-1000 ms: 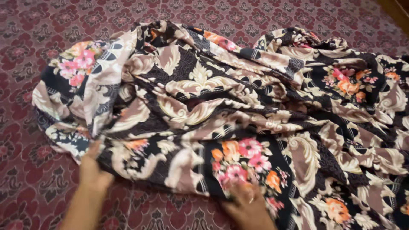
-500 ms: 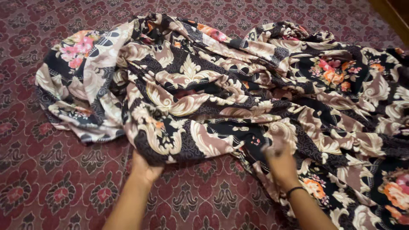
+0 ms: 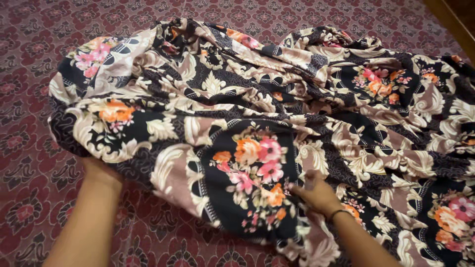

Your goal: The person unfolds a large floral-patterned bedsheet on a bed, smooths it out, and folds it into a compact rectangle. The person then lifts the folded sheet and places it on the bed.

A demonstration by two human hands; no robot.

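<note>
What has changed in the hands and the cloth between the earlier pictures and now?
The left hand has moved out to the left and the right hand stays lower right, spreading the near edge of the floral cloth wider; a flower panel now lies flat between them. Both still grip it. The red patterned carpet and the far bunched folds are unchanged.

Warm, fairly dim indoor light falls evenly from above — no glare and no bright patches. Soft shadows sit in the folds of the floral cloth (image 3: 257, 113) and beneath its lifted edge on the patterned red carpet (image 3: 29, 148). The right hand (image 3: 316, 195) is motion-blurred; detail elsewhere is slightly soft — edges show little distortion.
</note>
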